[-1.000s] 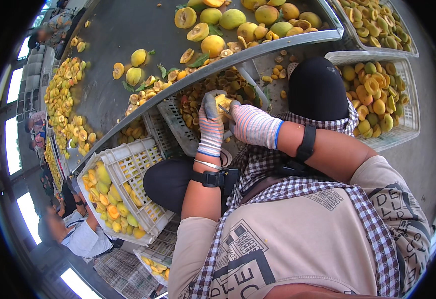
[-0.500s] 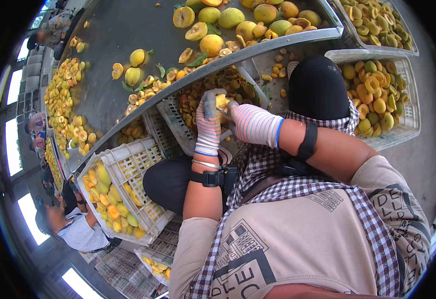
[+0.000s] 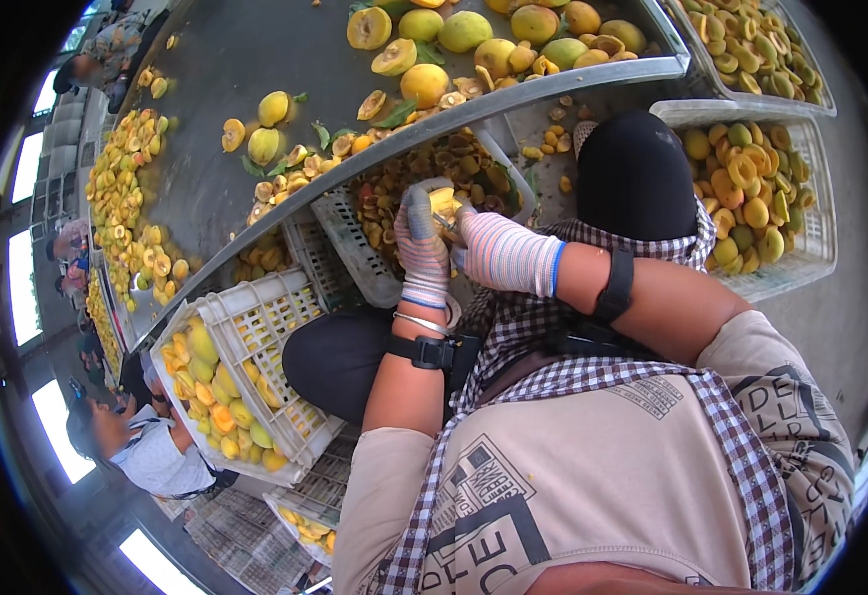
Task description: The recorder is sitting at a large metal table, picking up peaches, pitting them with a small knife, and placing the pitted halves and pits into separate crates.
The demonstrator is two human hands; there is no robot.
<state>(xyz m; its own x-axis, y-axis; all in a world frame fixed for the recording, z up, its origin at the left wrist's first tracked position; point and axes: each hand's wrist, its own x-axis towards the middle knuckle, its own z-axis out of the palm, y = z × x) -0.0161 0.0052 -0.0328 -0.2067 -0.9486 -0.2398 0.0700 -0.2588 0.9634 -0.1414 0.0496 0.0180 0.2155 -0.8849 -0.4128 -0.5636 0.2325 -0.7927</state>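
Observation:
A piece of yellow peach (image 3: 444, 203) sits in my gloved left hand (image 3: 422, 233), whose fingers are closed round it. My right hand (image 3: 508, 250), in a striped glove, is closed on a slim metal tool (image 3: 444, 226) and meets the peach from the right. Most of the tool is hidden, so its exact kind cannot be told. Below and beyond both hands is a crate (image 3: 355, 248) full of cut peach halves and scraps. Over it runs the metal rim of the sorting table (image 3: 494, 107), with whole and halved peaches (image 3: 424, 84) lying behind.
At the right stand two crates, one holding peach halves (image 3: 751, 183), another farther back (image 3: 751, 50). A tilted white crate (image 3: 275, 337) of peaches is at my left knee. Another person (image 3: 156, 451) sits at far left. Peach bits (image 3: 553, 139) lie on the floor.
My left hand and wrist have shifted slightly right. Both hands stay together at the peach, and the view has moved a little.

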